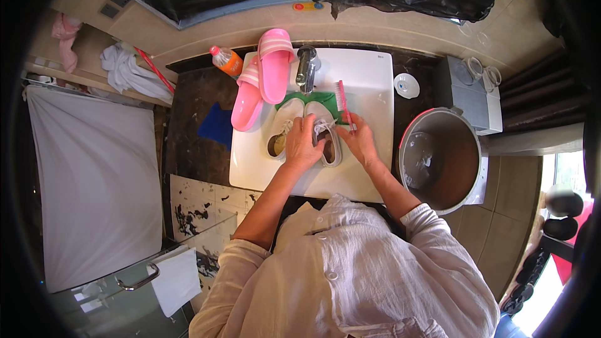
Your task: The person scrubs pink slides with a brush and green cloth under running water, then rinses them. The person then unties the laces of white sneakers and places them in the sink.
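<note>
A pair of white lace-up shoes rests toes-away on the white sink (361, 169), partly over a green cloth (300, 96). My left hand (304, 143) grips the near side of the right white shoe (333, 149), with the thumb at its opening; the fingers hide part of the upper. Beside it, the left white shoe (281, 124) stands with its tan insole showing. My right hand (360, 142) holds a pink brush (342, 103) by its handle, bristles facing left, close to the laces. Behind the shoes stands a chrome faucet (307, 68).
Pink slides (274, 72) lean on the sink's left rim near an orange drink bottle (227, 62). A blue cloth (217, 125) lies on the dark counter (188, 108). To the right are a small white dish (406, 85), a large grey bucket (439, 159) and a grey box (469, 84).
</note>
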Tool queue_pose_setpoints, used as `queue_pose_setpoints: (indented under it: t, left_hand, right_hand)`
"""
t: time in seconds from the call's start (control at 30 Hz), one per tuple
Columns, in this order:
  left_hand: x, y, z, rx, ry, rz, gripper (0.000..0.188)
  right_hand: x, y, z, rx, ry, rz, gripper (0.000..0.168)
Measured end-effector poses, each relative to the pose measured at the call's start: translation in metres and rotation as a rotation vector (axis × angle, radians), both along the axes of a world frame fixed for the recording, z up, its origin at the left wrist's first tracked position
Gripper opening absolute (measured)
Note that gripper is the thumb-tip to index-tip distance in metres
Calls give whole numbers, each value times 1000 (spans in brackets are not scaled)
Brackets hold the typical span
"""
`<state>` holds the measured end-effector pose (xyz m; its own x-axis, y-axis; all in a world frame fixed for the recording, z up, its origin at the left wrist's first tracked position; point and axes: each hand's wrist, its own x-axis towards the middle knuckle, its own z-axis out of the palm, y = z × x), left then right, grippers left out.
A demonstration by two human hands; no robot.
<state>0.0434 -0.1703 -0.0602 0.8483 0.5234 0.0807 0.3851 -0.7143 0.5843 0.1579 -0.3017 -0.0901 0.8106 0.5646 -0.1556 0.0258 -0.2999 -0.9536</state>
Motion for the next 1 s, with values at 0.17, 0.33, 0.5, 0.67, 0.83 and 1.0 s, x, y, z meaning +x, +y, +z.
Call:
queue_pose_setpoints:
  t: [0.17,0.33,0.5,0.67,0.83,1.0]
  left_hand:
    - [17,-8,-1,309,154,-47,49]
    - [25,11,-32,286,137,-126,33]
    - [25,28,-21,28,106,-159,23]
    - [28,24,-7,-114,92,-117,21]
    - [9,4,-4,18,-10,-6,20]
    - [-7,6,-32,-97,-117,85,19]
  right_hand:
    - [-23,-7,-6,-125,-211,111,52]
    - [-23,-5,-27,-63,-196,17,34]
    - [-15,-11,-28,7,-72,-30,28]
    - [-13,-17,-24,6,-57,-43,29]
    - [-13,-21,1,-37,-89,-98,28]
    - [-5,-25,-5,-72,-258,-104,27]
